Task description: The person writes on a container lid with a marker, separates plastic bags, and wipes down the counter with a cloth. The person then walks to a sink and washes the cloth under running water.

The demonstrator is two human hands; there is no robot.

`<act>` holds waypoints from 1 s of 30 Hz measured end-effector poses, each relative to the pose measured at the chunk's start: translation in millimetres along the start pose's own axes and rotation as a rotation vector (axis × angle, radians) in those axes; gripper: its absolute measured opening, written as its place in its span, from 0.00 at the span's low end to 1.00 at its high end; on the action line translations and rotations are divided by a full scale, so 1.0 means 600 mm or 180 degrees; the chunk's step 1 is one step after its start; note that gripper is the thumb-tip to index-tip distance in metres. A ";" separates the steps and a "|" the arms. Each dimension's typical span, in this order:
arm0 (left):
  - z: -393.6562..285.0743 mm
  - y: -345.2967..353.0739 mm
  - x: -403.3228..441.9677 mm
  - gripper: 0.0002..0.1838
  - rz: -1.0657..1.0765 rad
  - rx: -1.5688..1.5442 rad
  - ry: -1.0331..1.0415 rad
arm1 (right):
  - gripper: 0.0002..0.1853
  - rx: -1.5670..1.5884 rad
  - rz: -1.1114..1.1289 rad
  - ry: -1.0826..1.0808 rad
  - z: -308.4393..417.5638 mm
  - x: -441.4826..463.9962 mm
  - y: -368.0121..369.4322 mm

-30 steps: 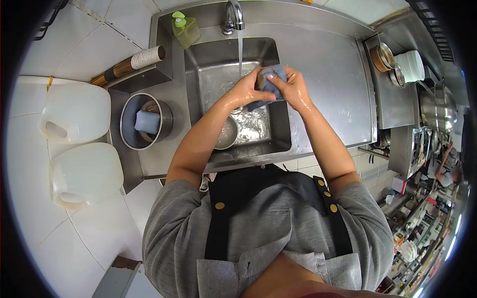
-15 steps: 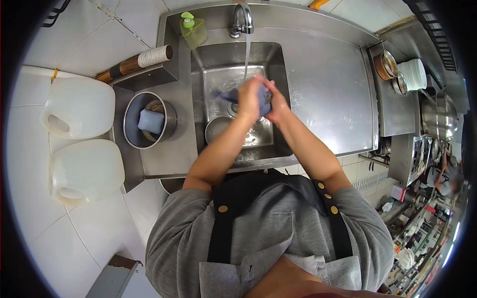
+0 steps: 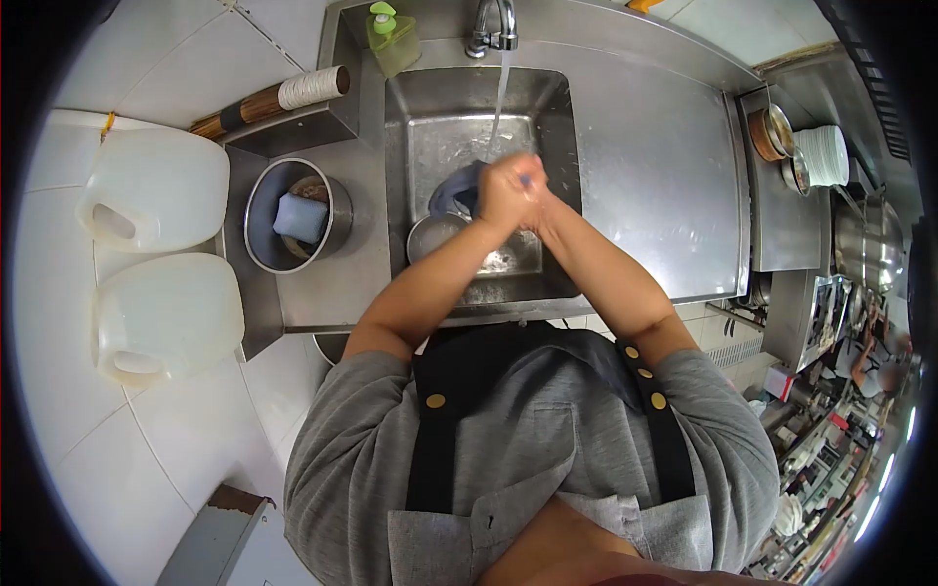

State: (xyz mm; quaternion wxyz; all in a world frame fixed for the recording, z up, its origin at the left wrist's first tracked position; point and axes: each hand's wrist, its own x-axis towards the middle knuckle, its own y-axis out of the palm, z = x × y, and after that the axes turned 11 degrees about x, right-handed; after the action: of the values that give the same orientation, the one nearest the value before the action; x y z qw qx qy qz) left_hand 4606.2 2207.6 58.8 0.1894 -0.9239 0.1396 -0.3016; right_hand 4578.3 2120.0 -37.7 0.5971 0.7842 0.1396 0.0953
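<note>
Over the sink [image 3: 410,107], my left hand [image 3: 503,200] is closed around a blue-grey cloth [image 3: 455,189]. A loose part of the cloth hangs out to the left of that hand. My right hand [image 3: 532,181] presses against the left one, closed on the same cloth; a small bit of it shows between the fingers. Just behind the hands, water runs from the faucet [image 3: 496,29] into the basin. Below the cloth, a round metal bowl [image 3: 430,237] sits in the sink, partly covered by my left forearm.
Left of the sink stands a metal pot [image 3: 337,220] holding a light blue sponge [image 3: 301,217]. A green-topped soap bottle [image 3: 393,47] is at the back corner, near a bamboo brush [image 3: 264,105]. Two plastic jugs [image 3: 161,190] stand far left. White plates [image 3: 821,156] are stacked right.
My hands have clenched tighter together around the cloth, with more of it hanging out leftward. The camera view has shifted slightly.
</note>
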 end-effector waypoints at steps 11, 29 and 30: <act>0.166 -0.095 0.003 0.18 0.1917 0.0174 -0.0719 | 0.11 -0.4804 -0.1091 -0.1591 -0.004 -0.039 0.268; 0.103 -0.073 0.177 0.19 0.0359 0.0104 -0.1883 | 0.27 -0.1919 -0.2262 0.0038 -0.036 0.102 0.181; 0.120 -0.086 0.197 0.18 0.0226 0.0907 -0.0900 | 0.28 -0.1624 -0.2095 0.0144 -0.023 0.107 0.183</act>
State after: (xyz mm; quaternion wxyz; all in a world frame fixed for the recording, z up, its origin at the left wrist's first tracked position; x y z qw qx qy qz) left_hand 4749.9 2228.6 87.1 0.3464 -0.9155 0.1001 -0.1787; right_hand 4646.2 2126.6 70.7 0.7676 0.5223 0.3678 -0.0520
